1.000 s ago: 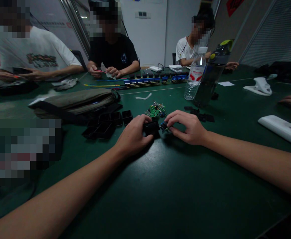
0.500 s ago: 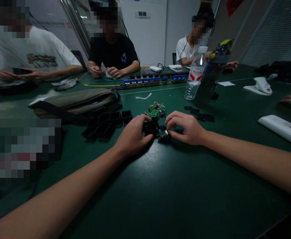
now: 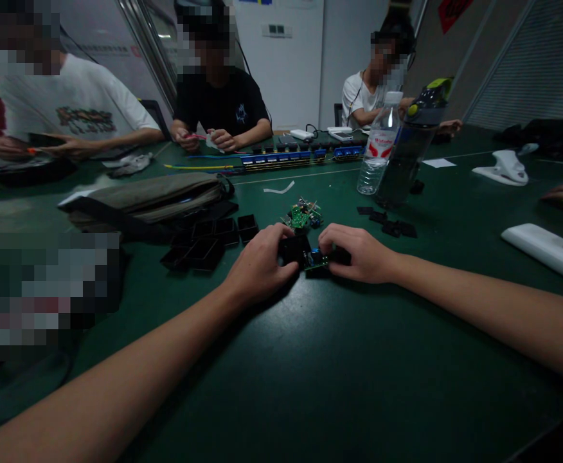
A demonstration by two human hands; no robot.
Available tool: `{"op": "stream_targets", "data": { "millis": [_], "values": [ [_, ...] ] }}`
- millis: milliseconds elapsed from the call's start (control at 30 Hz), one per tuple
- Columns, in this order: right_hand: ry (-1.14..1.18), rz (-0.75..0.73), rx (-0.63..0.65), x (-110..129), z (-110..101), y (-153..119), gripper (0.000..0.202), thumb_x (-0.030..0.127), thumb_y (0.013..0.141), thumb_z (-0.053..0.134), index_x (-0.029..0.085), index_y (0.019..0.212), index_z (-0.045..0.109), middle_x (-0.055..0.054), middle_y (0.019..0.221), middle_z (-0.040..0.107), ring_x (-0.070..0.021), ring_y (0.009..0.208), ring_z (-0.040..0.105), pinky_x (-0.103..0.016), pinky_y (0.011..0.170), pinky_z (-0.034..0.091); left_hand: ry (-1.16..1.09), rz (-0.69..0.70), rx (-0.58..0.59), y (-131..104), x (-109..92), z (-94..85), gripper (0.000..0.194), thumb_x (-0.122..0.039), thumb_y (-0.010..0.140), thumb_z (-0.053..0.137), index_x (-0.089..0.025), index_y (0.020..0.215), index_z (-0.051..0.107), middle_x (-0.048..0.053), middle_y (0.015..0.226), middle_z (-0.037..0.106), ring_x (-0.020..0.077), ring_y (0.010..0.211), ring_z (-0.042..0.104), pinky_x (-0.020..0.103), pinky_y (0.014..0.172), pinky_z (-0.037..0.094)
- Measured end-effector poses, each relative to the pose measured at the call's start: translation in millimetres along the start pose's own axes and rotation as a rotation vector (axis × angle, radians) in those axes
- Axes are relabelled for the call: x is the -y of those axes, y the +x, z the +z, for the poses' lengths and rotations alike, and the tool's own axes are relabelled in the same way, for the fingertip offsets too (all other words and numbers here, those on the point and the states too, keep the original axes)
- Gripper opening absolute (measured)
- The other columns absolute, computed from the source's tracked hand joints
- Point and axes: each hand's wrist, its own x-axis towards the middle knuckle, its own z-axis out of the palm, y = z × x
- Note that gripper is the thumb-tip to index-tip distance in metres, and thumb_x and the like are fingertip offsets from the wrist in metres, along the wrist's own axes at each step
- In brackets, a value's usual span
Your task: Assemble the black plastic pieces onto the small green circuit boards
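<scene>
My left hand (image 3: 261,262) is closed round a small black plastic case (image 3: 294,247), thumb in front and fingers behind. A small green circuit board (image 3: 316,260) with blue parts is at the case's right end. My right hand (image 3: 358,254) pinches that board at its right edge; its fingertips are partly hidden. How far the board sits inside the case I cannot tell. Just behind my hands lies a pile of green circuit boards (image 3: 302,213) with loose wire ends. Several open black cases (image 3: 205,252) stand to the left of my left hand.
Flat black pieces (image 3: 392,225) lie right of the pile. Behind them stand a clear water bottle (image 3: 375,154) and a dark drinking bottle (image 3: 407,154). A grey-green bag (image 3: 151,199) lies at left, a white device (image 3: 546,251) at right. Co-workers sit across the table.
The circuit board in my right hand has tilted so its face with blue parts shows more, up against the case's end. My left hand holds the case nearly still.
</scene>
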Motion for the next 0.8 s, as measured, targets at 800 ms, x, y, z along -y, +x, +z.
{"op": "stream_targets", "data": {
  "millis": [800],
  "values": [
    [-0.057,-0.107,0.004,0.0,0.8,-3.2,0.013,0.020,0.084,0.063,0.016,0.096,0.061,-0.009,0.102,0.059,-0.0173,0.090,0.058,-0.033,0.078,0.051,0.009,0.005,0.000,0.5,-0.3,0.1,0.035,-0.022,0.072,0.063,-0.019,0.105,0.054,0.009,0.105,0.064,0.0258,0.098,0.061,0.043,0.087,0.050]
  ]
}}
